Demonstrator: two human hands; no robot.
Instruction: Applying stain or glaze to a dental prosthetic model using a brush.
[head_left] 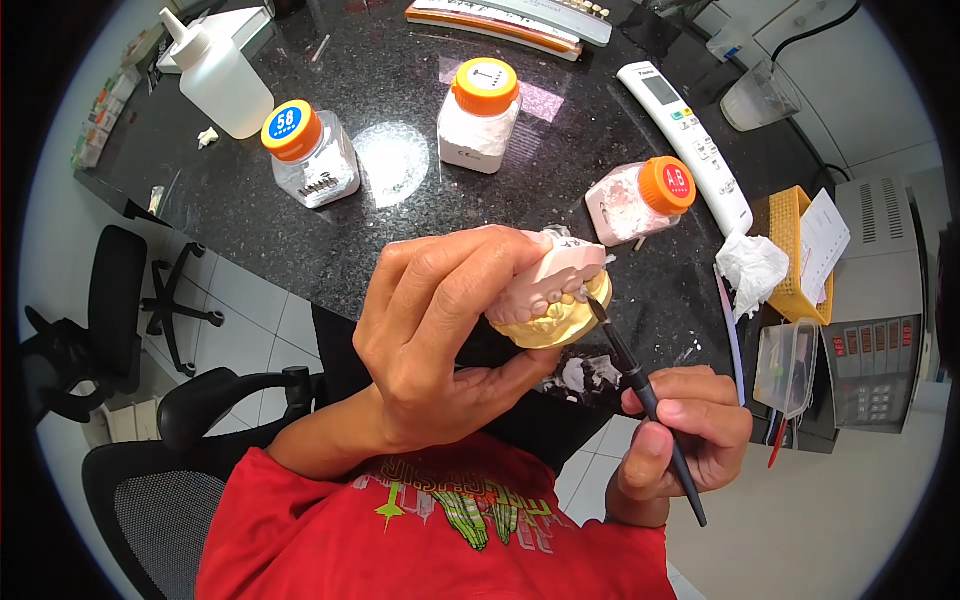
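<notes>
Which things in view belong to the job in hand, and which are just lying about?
Job: dental model in left hand; brush in right hand; likely three powder jars.

Seemingly lying about: remote; basket; crumpled tissue.

A person is working in what appears to be a dental laboratory. The left hand (pixel 430 320) is holding a pink-and-yellow model of teeth (pixel 545 315); the right hand (pixel 690 430) is pointing a fine brush (pixel 632 370) at it. Orange-lidded powder jars (pixel 478 135) and a squeeze bottle (pixel 225 85) are standing on the black counter (pixel 395 85); a grey control unit (pixel 880 365) is showing red digits.
</notes>
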